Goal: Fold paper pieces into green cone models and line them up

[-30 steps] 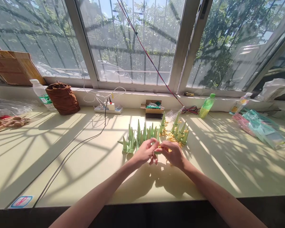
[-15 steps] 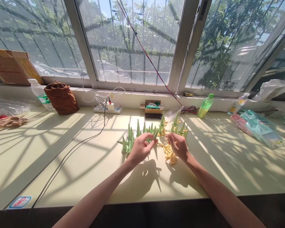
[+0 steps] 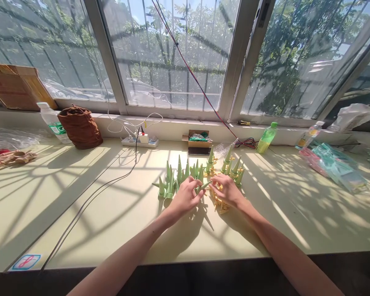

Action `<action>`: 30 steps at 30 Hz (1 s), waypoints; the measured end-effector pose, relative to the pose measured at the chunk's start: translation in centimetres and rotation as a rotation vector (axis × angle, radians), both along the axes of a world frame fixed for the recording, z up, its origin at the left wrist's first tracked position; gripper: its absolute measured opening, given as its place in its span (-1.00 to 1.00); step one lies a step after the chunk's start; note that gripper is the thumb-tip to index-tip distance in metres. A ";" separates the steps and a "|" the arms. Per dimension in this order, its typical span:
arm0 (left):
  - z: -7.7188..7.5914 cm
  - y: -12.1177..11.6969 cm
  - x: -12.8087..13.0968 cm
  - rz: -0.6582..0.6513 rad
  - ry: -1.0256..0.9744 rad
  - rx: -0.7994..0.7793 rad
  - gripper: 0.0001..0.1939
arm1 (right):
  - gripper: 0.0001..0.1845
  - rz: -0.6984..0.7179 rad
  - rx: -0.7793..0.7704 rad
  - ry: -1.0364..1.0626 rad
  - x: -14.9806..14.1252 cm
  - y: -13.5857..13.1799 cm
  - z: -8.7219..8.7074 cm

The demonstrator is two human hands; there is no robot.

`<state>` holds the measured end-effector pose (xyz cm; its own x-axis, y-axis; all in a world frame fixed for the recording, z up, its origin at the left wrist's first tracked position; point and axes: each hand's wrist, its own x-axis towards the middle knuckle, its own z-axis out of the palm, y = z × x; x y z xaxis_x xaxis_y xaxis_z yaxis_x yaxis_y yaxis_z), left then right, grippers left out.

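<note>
A slim green plastic cone [image 3: 206, 184] is pinched in my left hand [image 3: 187, 196], its point tilted to the right. My right hand [image 3: 227, 190] is closed, with its fingertips right at the cone's point. Whether they grip the point or some small piece is hidden. Just below the right hand lies a loose pile of small yellow pieces [image 3: 221, 206]. Behind my left hand, several green cones [image 3: 179, 165] stand close together, and one lies on its side. Beyond my right hand is a second group of green cones [image 3: 228, 154] with yellow pieces on or around them.
An open small cardboard box [image 3: 199, 149] and a white power strip [image 3: 154, 142] sit along the back. A black cable [image 3: 89, 198] crosses the table at left. A brown bag [image 3: 80, 128], a green bottle [image 3: 267, 138] and plastic packets [image 3: 336, 166] stand farther out.
My right hand has moved left to the cone's point. The cone in my left hand has tipped further to the right, and my left hand has shifted slightly.
</note>
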<state>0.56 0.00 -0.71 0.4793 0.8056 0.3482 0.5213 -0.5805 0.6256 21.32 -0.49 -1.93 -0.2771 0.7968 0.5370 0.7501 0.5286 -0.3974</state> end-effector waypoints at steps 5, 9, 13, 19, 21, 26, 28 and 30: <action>-0.1 0.0 0.0 0.021 0.079 0.054 -0.85 | -0.90 0.022 -0.001 -0.040 0.4 0.6 -1.2; 0.0 0.0 -0.1 0.008 0.079 0.073 -0.87 | -0.88 0.014 -0.006 -0.039 0.4 0.8 -1.5; 0.0 0.0 -0.1 0.034 0.060 0.073 -0.89 | -0.87 0.005 -0.035 -0.031 0.3 0.6 -1.2; -0.1 0.0 -0.2 0.076 0.059 0.045 -0.88 | -0.89 -0.023 -0.074 -0.012 0.3 0.7 -1.1; -0.1 0.0 -0.2 0.083 0.049 0.048 -0.83 | -0.86 -0.024 -0.077 -0.020 0.3 0.7 -1.1; 0.1 0.0 0.0 0.112 -0.013 0.065 -0.66 | -0.87 -0.014 -0.099 0.009 0.4 0.6 -1.0; 0.2 0.0 0.0 0.126 -0.025 0.077 -0.63 | -0.88 0.003 -0.100 0.019 0.4 0.5 -1.0; 0.3 0.0 0.1 0.128 -0.027 0.080 -0.62 | -0.88 0.011 -0.097 0.020 0.4 0.5 -1.0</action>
<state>0.62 0.03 -0.38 0.3645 0.8284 0.4252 0.5777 -0.5593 0.5945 21.72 0.06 -2.92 -0.2762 0.8422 0.4630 0.7358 0.4952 -0.4619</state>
